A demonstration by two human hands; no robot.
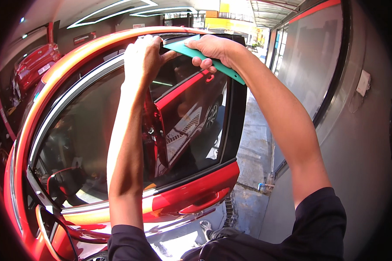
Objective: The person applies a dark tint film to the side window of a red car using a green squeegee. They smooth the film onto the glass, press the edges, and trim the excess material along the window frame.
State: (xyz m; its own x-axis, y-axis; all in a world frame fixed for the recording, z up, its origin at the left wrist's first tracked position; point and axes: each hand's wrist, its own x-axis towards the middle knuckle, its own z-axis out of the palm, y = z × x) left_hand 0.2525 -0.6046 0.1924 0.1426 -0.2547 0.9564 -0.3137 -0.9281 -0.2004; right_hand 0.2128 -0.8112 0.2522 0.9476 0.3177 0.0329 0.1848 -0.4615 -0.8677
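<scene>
A teal, flat, pointed squeegee (227,74) is gripped in my right hand (215,50), with the thumb laid along its top face. Its narrow tip reaches the upper edge of the door's window frame, close to my left hand. My left hand (144,52) clasps the top of the door frame (235,117), fingers bent over the edge and thumb stretched toward the squeegee. Glare washes out part of those fingers. Below both hands is the dark, reflective window glass (96,130) of a red car door (196,191).
The orange-red car roof (74,54) curves behind the door, and a side mirror (52,230) juts out at lower left. A grey wall (300,209) with a white box (363,82) stands at the right. Another red car (37,65) is parked at far left.
</scene>
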